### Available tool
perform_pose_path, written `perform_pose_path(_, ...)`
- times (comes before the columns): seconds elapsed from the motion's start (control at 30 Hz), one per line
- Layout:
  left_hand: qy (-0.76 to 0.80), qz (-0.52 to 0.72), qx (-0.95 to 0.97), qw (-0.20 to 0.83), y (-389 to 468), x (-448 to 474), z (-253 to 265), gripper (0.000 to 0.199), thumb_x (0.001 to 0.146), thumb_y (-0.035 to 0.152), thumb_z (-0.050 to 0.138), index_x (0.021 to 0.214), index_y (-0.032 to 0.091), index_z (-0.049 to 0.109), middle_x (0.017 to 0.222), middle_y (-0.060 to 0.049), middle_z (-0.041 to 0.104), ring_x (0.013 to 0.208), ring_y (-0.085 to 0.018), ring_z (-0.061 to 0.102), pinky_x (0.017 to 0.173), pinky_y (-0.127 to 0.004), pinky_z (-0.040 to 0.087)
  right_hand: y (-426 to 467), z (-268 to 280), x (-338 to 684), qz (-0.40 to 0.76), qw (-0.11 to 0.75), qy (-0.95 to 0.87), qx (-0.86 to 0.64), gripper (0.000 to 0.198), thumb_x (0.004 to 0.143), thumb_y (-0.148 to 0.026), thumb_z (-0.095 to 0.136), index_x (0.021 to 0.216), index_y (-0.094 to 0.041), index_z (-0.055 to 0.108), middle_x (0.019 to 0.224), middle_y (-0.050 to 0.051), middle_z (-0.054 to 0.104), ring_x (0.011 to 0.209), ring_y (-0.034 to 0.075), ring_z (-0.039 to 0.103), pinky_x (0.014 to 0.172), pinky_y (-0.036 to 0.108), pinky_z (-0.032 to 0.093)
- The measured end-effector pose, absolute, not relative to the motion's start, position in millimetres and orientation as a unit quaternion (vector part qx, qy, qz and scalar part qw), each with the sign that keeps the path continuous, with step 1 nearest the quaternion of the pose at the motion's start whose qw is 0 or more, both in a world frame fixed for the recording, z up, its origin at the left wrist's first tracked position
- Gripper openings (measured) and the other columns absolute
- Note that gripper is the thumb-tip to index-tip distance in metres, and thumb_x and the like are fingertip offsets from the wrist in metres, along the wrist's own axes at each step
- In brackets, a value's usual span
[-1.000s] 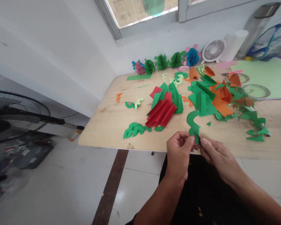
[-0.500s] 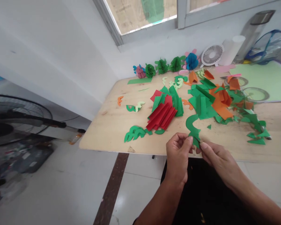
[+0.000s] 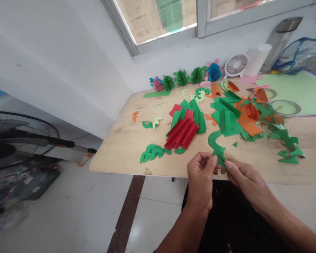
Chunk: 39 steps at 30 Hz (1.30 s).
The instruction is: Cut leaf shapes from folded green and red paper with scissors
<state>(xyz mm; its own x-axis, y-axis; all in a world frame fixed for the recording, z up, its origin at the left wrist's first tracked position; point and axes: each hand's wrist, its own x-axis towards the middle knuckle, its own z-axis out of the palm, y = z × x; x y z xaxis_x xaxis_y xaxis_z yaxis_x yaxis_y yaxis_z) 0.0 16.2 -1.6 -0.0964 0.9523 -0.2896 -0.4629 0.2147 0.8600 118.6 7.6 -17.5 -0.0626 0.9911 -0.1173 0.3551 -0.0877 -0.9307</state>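
A curved green paper cutout (image 3: pixel 214 142) is held over the table's front edge. My left hand (image 3: pixel 201 175) pinches its lower left side between thumb and fingers. On the other side, my right hand (image 3: pixel 243 175) has thumb and fingers closed on the lower right end of the same piece. Just beyond my hands lies a pile of folded red paper (image 3: pixel 183 130), with folded green paper (image 3: pixel 198 116) behind it. Several wavy green cutouts (image 3: pixel 152 153) rest to the left of my left hand. Parts of my fingertips are hidden behind the paper.
Green paper scraps (image 3: pixel 288 146) and orange paper (image 3: pixel 249 116) cover the right of the wooden table (image 3: pixel 116 151). Along the wall stand paper figures (image 3: pixel 181 78), a small white fan (image 3: pixel 236 65) and a clear bottle (image 3: pixel 281 42). A large black fan (image 3: pixel 23 138) is left of the table.
The camera view has shifted slightly, so the table scene sits a little lower. Both hands keep their pinch on the green cutout, with hardly any visible movement.
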Motion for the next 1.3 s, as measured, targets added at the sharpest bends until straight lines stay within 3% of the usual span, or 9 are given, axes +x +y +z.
perform_pose_path(0.37,0.453,0.572,0.197,0.655,14.5,1.3,-3.0,0.019,0.070,0.028,0.070,0.067,0.015,0.056,0.052,0.004,0.050,0.051,-0.008,0.044,0.059,-0.023,0.039,9.8,-17.3,117.2,0.435,0.356,-0.587,-0.582,0.047,0.088,-0.053,0.043,0.055,-0.021,0.046,0.049,-0.004,0.035,0.045,0.012,0.032,0.041,0.025,0.026)
perform_pose_path(0.83,0.476,0.580,0.207,0.628,14.0,0.8,-4.3,0.020,0.070,0.031,0.071,0.068,0.016,0.057,0.056,0.003,0.051,0.053,-0.008,0.045,0.058,-0.023,0.039,11.1,-17.2,118.6,0.377,0.343,-0.628,-0.587,0.041,0.089,-0.046,0.043,0.059,-0.021,0.055,0.051,-0.002,0.044,0.048,0.014,0.040,0.046,0.025,0.032)
perform_pose_path(1.0,0.477,0.585,0.209,0.622,14.7,-2.8,-4.8,0.016,0.072,0.027,0.068,0.069,0.016,0.057,0.058,0.003,0.052,0.055,-0.008,0.045,0.060,-0.022,0.038,6.9,-17.6,124.6,0.394,0.342,-0.609,-0.598,0.039,0.090,-0.045,0.043,0.065,-0.020,0.060,0.051,-0.003,0.041,0.048,0.014,0.039,0.045,0.026,0.030)
perform_pose_path(1.2,0.474,0.565,0.210,0.642,10.2,-1.3,-6.0,0.017,0.073,0.025,0.067,0.067,0.016,0.054,0.056,0.003,0.050,0.054,-0.008,0.044,0.058,-0.022,0.037,6.1,-17.4,125.7,0.449,0.413,-0.517,-0.600,0.030,0.084,-0.048,0.055,0.089,-0.020,0.065,0.058,-0.003,0.048,0.049,0.013,0.040,0.044,0.025,0.030)
perform_pose_path(1.3,0.464,0.557,0.213,0.655,7.5,-0.7,-7.2,0.017,0.073,0.026,0.068,0.067,0.016,0.055,0.056,0.003,0.049,0.055,-0.008,0.043,0.058,-0.022,0.036,8.5,-16.0,120.3,0.466,0.440,-0.487,-0.593,0.022,0.080,-0.042,0.062,0.085,-0.020,0.064,0.066,-0.002,0.054,0.055,0.014,0.045,0.051,0.025,0.037)
